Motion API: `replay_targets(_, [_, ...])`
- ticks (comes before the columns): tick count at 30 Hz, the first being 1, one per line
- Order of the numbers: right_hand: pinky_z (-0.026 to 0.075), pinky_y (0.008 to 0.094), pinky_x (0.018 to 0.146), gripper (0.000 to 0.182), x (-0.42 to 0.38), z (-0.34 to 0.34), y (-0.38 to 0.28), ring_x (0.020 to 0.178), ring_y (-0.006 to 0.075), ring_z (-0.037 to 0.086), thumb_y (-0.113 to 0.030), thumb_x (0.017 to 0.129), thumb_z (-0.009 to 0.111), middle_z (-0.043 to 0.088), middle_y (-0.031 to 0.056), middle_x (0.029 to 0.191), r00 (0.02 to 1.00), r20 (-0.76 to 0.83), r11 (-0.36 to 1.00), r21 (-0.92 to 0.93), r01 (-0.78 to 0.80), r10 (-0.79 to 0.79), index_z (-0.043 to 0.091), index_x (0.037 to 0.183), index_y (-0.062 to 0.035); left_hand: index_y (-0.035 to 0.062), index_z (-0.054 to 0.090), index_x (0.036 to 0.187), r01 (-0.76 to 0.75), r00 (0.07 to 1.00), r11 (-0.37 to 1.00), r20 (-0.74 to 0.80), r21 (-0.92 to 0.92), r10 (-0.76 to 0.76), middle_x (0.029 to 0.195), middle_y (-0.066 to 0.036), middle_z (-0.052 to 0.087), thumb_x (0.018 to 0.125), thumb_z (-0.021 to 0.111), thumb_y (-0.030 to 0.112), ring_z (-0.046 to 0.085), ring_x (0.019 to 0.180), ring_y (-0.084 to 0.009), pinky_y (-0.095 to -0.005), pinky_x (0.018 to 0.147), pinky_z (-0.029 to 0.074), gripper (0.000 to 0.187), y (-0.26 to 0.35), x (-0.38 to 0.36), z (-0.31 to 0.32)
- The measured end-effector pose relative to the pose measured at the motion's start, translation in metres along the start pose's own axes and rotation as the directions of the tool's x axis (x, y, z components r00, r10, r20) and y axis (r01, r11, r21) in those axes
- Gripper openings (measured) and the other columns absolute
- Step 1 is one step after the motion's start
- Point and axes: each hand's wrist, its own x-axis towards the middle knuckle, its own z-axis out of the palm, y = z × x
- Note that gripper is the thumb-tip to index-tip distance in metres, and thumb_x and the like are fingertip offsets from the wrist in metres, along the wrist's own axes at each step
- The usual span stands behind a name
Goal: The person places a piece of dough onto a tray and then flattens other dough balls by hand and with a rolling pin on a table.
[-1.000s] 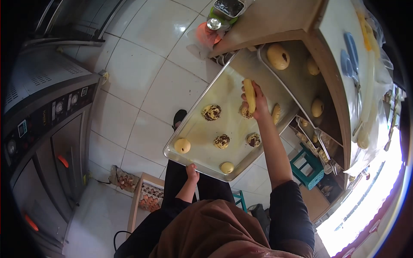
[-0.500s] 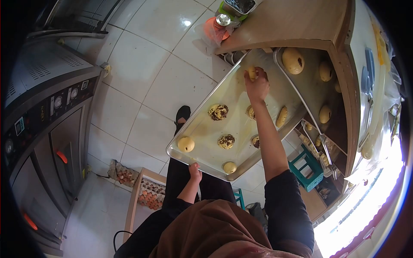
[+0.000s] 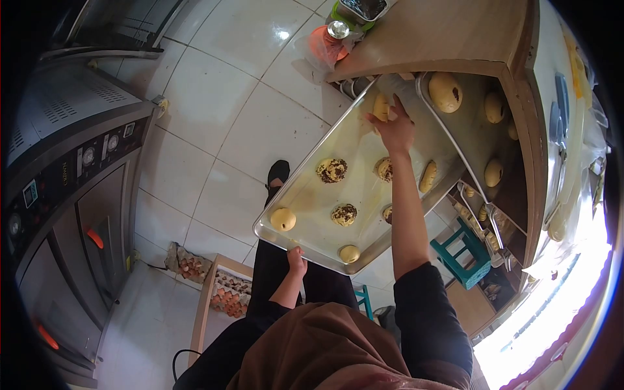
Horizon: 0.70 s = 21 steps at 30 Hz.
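My left hand (image 3: 297, 261) grips the near rim of a large metal baking tray (image 3: 305, 195), its fingers closed over the edge. Over the tray's far end my right hand (image 3: 395, 130) is open, with thumb and fingers spread beside an elongated scored dough roll (image 3: 381, 106). Nearer me on the tray are dough buns topped with dark sprinkles (image 3: 332, 170), another scored roll (image 3: 428, 176), a smooth round bun with a small hole (image 3: 283, 220) and a second round bun (image 3: 350, 253). My right forearm partly covers one sprinkled bun (image 3: 388, 214).
At right, a wooden cabinet (image 3: 448, 39) holds another tray with large oval buns (image 3: 446, 92). A green stool (image 3: 463, 253) stands below. Ovens (image 3: 78, 175) line the left, and egg trays (image 3: 229, 296) sit near my legs. An orange container (image 3: 327, 45) is at the back.
My right hand has drawn back slightly and its fingers have spread, letting go of the scored roll, which now lies exposed on the tray. My left hand keeps its hold on the rim.
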Motion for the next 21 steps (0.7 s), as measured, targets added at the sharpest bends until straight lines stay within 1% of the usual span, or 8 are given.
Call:
replay_targets(1, [0.053, 0.0380, 0.069, 0.070, -0.003, -0.002, 0.009, 0.088, 0.0275, 0.064, -0.029, 0.060, 0.081, 0.064, 0.0109, 0.101, 0.999, 0.018, 0.992, 0.123, -0.040, 0.038, 0.051, 0.121, -0.0138, 0.0098, 0.046, 0.083, 0.015, 1.000, 1.000, -0.009, 0.013, -0.015, 0.082, -0.002, 0.049, 0.054, 0.043, -0.003, 0.053, 0.077, -0.0192, -0.0304, 0.067, 0.046, 0.032, -0.001, 0.001, -0.002])
replay_targets(3, [0.053, 0.0344, 0.070, 0.071, -0.010, -0.002, 0.025, 0.089, 0.0236, 0.065, -0.018, 0.060, 0.081, 0.065, 0.0110, 0.101, 0.992, 0.067, 0.926, 0.358, -0.121, 0.104, 0.050, 0.124, -0.0120, 0.0099, 0.046, 0.082, 0.013, 1.000, 1.000, -0.002, 0.011, -0.013, 0.081, -0.002, 0.048, 0.055, 0.043, -0.003, 0.053, 0.076, -0.0189, -0.0301, 0.066, 0.046, 0.030, 0.000, -0.001, 0.000])
replay_targets(6, [0.053, 0.0292, 0.067, 0.059, -0.021, 0.003, 0.038, 0.084, 0.0184, 0.066, -0.006, 0.061, 0.078, 0.066, 0.0098, 0.095, 0.989, 0.086, 0.928, 0.345, -0.139, 0.116, 0.056, 0.115, -0.0070, 0.0093, 0.044, 0.078, -0.008, 1.000, 1.000, 0.005, -0.014, 0.008, 0.076, -0.001, 0.046, 0.054, 0.044, -0.003, 0.050, 0.070, -0.0172, -0.0290, 0.064, 0.044, 0.027, 0.004, -0.009, 0.007])
replay_targets(10, [0.053, 0.0266, 0.061, 0.044, -0.025, 0.015, 0.040, 0.076, 0.0175, 0.066, -0.005, 0.064, 0.076, 0.065, 0.0100, 0.090, 0.993, 0.072, 0.901, 0.417, -0.118, 0.097, 0.061, 0.105, -0.0052, 0.0084, 0.045, 0.080, -0.024, 0.999, 0.999, 0.025, -0.040, 0.025, 0.076, -0.001, 0.045, 0.054, 0.044, -0.004, 0.051, 0.070, -0.0173, -0.0291, 0.065, 0.045, 0.029, 0.001, -0.003, 0.004])
replay_targets(12, [0.052, 0.0259, 0.058, 0.039, -0.027, 0.016, 0.039, 0.071, 0.0169, 0.066, -0.004, 0.066, 0.075, 0.065, 0.0100, 0.087, 0.996, 0.040, 0.901, 0.426, -0.084, 0.074, 0.062, 0.102, -0.0046, 0.0089, 0.045, 0.075, -0.021, 0.999, 1.000, 0.030, -0.015, 0.022, 0.076, -0.001, 0.047, 0.055, 0.043, -0.004, 0.052, 0.072, -0.0175, -0.0303, 0.065, 0.046, 0.024, 0.000, 0.000, 0.000])
replay_targets(15, [0.052, 0.0264, 0.056, 0.031, -0.041, 0.007, 0.039, 0.064, 0.0159, 0.064, -0.003, 0.070, 0.071, 0.064, 0.0095, 0.083, 0.984, -0.141, 0.881, 0.472, -0.028, 0.106, 0.062, 0.100, -0.0031, 0.0099, 0.045, 0.069, -0.028, 0.999, 0.999, 0.032, -0.028, 0.029, 0.074, -0.001, 0.048, 0.058, 0.043, -0.004, 0.053, 0.071, -0.0173, -0.0310, 0.064, 0.046, 0.018, 0.003, -0.003, 0.004])
replay_targets(18, [0.051, 0.0268, 0.054, 0.025, -0.068, -0.009, 0.058, 0.061, 0.0151, 0.063, -0.005, 0.075, 0.068, 0.064, 0.0099, 0.082, 0.937, -0.190, 0.806, 0.577, -0.134, 0.292, 0.062, 0.099, -0.0018, 0.0090, 0.046, 0.073, 0.009, 0.997, 0.999, 0.080, -0.044, -0.006, 0.073, -0.001, 0.047, 0.057, 0.043, -0.004, 0.053, 0.070, -0.0166, -0.0292, 0.064, 0.047, 0.021, 0.005, -0.004, 0.002])
replay_targets(21, [0.050, 0.0266, 0.052, 0.019, -0.125, -0.033, 0.071, 0.061, 0.0140, 0.062, -0.008, 0.080, 0.063, 0.064, 0.0082, 0.079, 0.932, -0.076, 0.750, 0.618, -0.234, 0.353, 0.061, 0.097, -0.0006, 0.0079, 0.047, 0.071, 0.060, 0.987, 0.998, 0.150, -0.027, -0.056, 0.071, -0.001, 0.047, 0.058, 0.043, -0.003, 0.053, 0.068, -0.0163, -0.0284, 0.063, 0.047, 0.018, 0.000, 0.014, -0.018])
